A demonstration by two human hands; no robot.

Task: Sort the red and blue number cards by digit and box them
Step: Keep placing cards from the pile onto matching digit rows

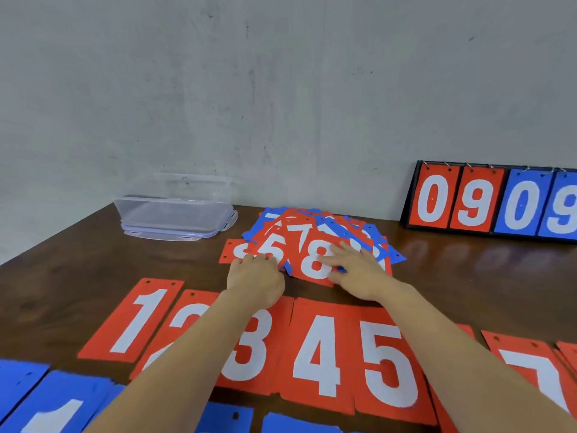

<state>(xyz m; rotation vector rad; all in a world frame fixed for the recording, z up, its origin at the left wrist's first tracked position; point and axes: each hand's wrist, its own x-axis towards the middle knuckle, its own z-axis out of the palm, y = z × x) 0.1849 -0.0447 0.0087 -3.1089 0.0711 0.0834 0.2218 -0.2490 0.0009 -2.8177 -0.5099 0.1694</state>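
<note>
A loose pile of red and blue number cards (315,235) lies mid-table. My left hand (257,278) grips the near edge of a red 5 card (274,250) at the pile's left side. My right hand (356,270) rests with spread fingers on a red 8 card (312,264) on top of the pile. Nearer to me runs a row of red cards: 1 (137,320), 2 (184,320), 3 (253,351), 4 (318,354), 5 (387,364) and 7 (530,367). Blue cards (59,404) lie along the front edge.
A clear plastic box (175,207) stands on its lid at the back left. A flip scoreboard (493,201) showing 0 9 0 9 leans at the back right by the grey wall. Bare wooden table (468,276) shows right of the pile.
</note>
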